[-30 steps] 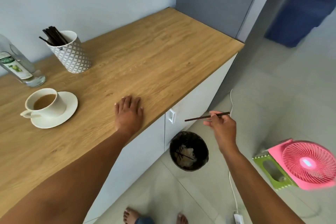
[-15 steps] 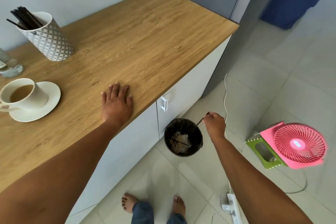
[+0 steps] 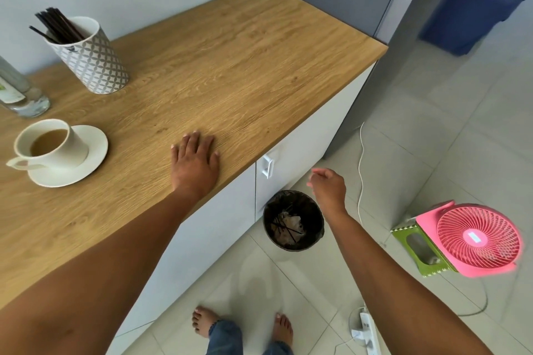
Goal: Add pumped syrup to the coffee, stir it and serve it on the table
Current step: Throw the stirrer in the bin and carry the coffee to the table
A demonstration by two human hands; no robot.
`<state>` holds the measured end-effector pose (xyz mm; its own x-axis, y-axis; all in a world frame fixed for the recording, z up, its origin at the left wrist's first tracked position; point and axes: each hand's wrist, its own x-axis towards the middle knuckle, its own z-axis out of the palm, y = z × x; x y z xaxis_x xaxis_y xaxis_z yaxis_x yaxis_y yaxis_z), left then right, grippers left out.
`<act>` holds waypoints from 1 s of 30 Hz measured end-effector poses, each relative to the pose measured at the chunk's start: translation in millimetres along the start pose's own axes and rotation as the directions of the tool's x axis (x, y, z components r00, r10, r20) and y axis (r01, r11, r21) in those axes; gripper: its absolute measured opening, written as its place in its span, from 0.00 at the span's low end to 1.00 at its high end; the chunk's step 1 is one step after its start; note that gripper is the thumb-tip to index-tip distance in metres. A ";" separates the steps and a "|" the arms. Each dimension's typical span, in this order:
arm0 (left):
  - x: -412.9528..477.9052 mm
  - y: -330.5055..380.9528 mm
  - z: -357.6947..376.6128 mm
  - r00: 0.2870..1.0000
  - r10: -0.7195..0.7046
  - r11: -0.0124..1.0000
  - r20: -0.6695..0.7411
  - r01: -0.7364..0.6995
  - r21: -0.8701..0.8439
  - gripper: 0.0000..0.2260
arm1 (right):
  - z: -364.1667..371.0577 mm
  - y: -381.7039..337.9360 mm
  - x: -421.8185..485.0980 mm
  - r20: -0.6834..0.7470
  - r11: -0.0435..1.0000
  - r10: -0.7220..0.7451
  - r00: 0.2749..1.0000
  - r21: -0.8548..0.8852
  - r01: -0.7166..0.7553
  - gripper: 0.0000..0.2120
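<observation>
Left hand: flat, palm down, fingers straight, on the wooden countertop near its front edge. Right hand: over the floor above the waste bin, fingers loosely extended, holding nothing (slightly blurred). Pink fan: on a green stool, far right. Waste bin: dark-lined, beside the white cabinet, thin dark sticks inside. Patterned cup: upright, holding stirrers. Coffee cup: filled, on its saucer, countertop's left. Syrup bottle: behind it, partly out of view.

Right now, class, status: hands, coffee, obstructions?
Left hand flat on counter. Right hand empty near bin. Coffee cup on saucer. Nothing between left hand and cup.
</observation>
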<state>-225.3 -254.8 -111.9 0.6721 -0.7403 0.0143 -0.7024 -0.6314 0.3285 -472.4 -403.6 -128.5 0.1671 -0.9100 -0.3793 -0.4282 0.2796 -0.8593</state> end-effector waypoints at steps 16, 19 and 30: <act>-39.0 -93.8 -66.8 0.967 -0.214 0.918 -0.140 0.150 -0.367 0.11 | 156.0 -121.8 -75.7 0.409 0.907 -0.397 0.822 0.035 0.421 0.09; -49.4 -126.6 -77.7 0.935 -0.325 0.880 -0.144 0.242 -0.410 0.10 | 194.9 -134.0 -81.5 0.507 0.888 -0.380 0.774 -0.032 0.458 0.08; -77.7 -230.0 -118.9 0.742 -0.659 0.656 -0.128 0.483 -0.580 0.10 | 321.8 -159.5 -112.9 0.684 0.786 -0.334 0.648 -0.177 0.593 0.11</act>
<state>-88.1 -24.6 -76.2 0.9910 -0.1036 -0.0853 -0.0005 -0.6381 0.7699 -137.2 -247.0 -59.0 0.8592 -0.4738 -0.1931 -0.3948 -0.3739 -0.8393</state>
